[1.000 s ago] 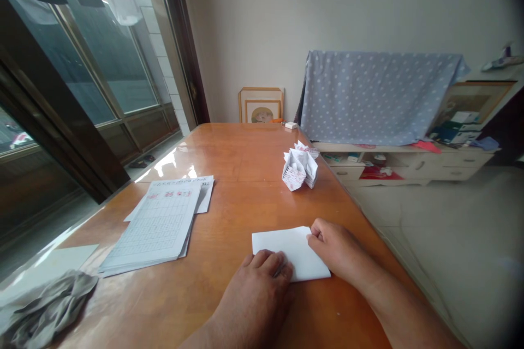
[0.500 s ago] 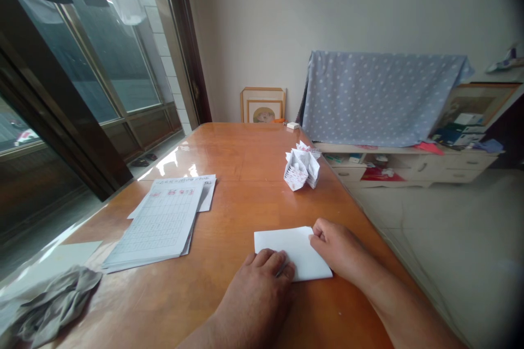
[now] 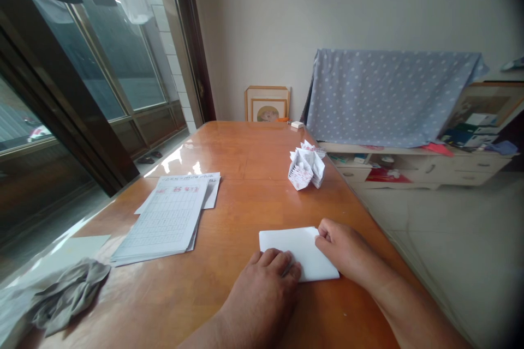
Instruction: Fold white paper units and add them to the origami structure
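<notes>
A folded sheet of white paper (image 3: 309, 253) lies flat on the wooden table before me. My left hand (image 3: 266, 278) rests across its lower left part, palm down, with the fingers lying on the paper. At the upper right corner is my right hand (image 3: 335, 245), its fingers curled closed and the thumb against the paper's edge. What the curled fingers cover cannot be seen. Beyond the paper stands a cluster of folded paper pieces (image 3: 306, 166) with red and dark print, stacked into one another.
On the left of the wooden table (image 3: 241, 147) lies a stack of printed sheets (image 3: 167, 218). A grey cloth (image 3: 71, 292) is crumpled at the near left. A small white box (image 3: 297, 125) sits at the far end. Past the right edge stands a low cabinet (image 3: 429, 169) under a dotted blue cloth (image 3: 388, 98).
The whole view has shifted a little, so everything appears slightly farther right. Both hands keep nearly the same places on the folded paper.
</notes>
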Available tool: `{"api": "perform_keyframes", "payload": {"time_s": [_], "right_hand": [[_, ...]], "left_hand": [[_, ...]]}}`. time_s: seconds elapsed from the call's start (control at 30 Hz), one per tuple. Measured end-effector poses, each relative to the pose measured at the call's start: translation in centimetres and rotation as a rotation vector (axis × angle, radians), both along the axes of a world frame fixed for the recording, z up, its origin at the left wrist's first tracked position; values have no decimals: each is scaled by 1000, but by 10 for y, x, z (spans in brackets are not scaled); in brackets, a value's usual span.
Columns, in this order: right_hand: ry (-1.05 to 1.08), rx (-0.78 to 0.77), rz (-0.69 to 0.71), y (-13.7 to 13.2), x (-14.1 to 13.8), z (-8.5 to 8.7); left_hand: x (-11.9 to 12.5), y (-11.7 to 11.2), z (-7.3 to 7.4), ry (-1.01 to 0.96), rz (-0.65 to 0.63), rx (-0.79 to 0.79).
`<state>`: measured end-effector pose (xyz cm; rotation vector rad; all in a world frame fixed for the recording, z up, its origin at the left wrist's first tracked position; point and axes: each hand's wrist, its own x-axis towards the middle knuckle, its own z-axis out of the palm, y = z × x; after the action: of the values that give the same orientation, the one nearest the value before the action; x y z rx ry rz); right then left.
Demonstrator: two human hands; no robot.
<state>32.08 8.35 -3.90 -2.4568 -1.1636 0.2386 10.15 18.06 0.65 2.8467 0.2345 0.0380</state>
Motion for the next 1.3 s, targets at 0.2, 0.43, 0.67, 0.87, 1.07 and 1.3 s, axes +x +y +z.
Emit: {"api": "perform_keyframes", "payload": {"time_s": [0.2, 0.43, 0.67, 0.87, 1.07, 1.3], "right_hand": [[-4, -10, 6, 0, 0, -1], [8, -14, 3, -1, -1, 1], [12, -27, 2, 0, -4, 5], [21, -12, 10, 1, -2, 1], [41, 5, 7, 0, 0, 1], [66, 68, -15, 0, 0, 1]], "left_hand": [[0, -1, 2, 7, 1, 11], [0, -2, 6, 21, 11, 6], [-1, -1, 6, 42, 16, -11], [-1, -1, 5, 39, 15, -13], [-1, -1, 6, 38, 17, -3], [1, -2, 12, 66, -23, 20]]}}
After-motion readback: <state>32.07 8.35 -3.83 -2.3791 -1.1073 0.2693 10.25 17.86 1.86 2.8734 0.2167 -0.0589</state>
